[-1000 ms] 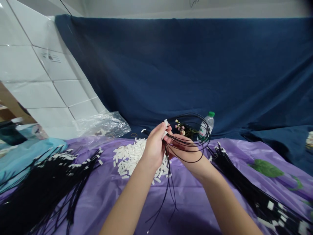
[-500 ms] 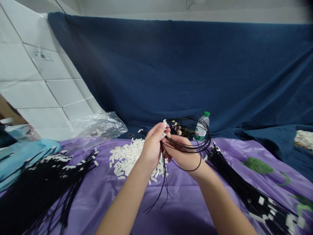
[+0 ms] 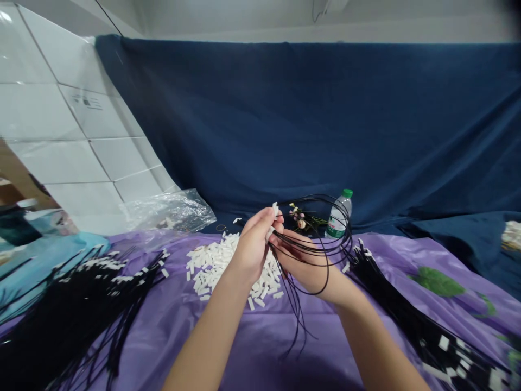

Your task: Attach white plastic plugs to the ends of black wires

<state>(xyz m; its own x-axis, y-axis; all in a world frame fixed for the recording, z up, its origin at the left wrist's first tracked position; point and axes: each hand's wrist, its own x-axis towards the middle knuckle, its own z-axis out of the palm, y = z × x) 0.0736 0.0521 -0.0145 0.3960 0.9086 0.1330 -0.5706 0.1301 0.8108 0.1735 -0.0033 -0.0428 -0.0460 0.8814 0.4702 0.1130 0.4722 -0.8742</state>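
We observed a looped set of black cords (image 3: pixel 325 251) held between the two hands, above the desk (image 3: pixel 171 331) with its purple cover. The fingers of the left hand (image 3: pixel 251 247) were narrowed in a pinch at the gathered end of the cords, where two white tabs (image 3: pixel 269 233) showed, one at the fingertips and one just below. The fingers of the right hand (image 3: pixel 303 266) were curled close around the same cords, their tips partly hidden. We noted that the loop bowed out to the right of the fingers, across the right hand, while loose ends hung below them.

Beneath and to the left of the fingers we saw a heap of white pieces (image 3: pixel 215 260). Beyond them, to the right, lay flowers (image 3: pixel 300 221) near a green-capped bottle (image 3: pixel 338 217). Well to their left we found a large pile of black cords (image 3: pixel 69 309) and, farther back, a clear plastic bag (image 3: pixel 179 209); to their right, a second cord bundle (image 3: pixel 401 307). Behind everything hung a dark blue cloth (image 3: pixel 305 119).
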